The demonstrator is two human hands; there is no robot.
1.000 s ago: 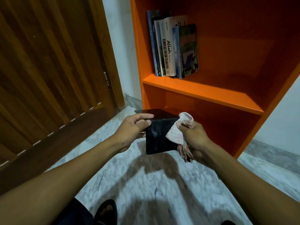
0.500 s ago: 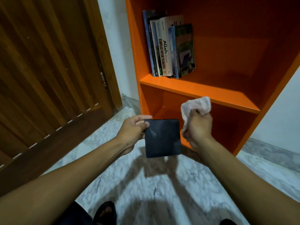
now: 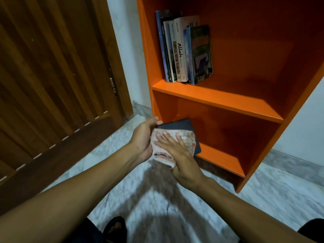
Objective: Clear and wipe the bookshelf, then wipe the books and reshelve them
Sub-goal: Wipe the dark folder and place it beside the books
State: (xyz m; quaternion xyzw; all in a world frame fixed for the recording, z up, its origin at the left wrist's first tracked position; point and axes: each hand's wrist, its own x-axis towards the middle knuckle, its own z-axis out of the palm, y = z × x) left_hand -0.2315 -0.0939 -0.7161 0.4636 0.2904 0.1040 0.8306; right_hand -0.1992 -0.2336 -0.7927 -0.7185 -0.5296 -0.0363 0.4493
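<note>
Left hand [image 3: 142, 137] grips the left edge of the dark book [image 3: 182, 126], thumb hooked over its top corner. Book is held flat-ish in the air, in front of the lower opening of the orange bookshelf [image 3: 217, 100], above the floor [image 3: 157, 199]. Not resting on anything that I can see.

Right hand [image 3: 177, 151] lies flat, fingers straight and spread, pressing the cloth [image 3: 162, 156] onto the book's cover. Cloth is pale with a reddish pattern; it covers most of the cover, and only the far edge and right side of the book show. One end of the cloth hangs off the near edge, beside the right wrist.

Shelved books [image 3: 184, 50] stand upright in a row at the left end of the middle shelf, against the left side panel. Rightmost one leans a bit.

Wooden door [image 3: 52, 67] to the left, white wall between it and the bookshelf. A foot in a dark sandal [image 3: 114, 228] at bottom.
</note>
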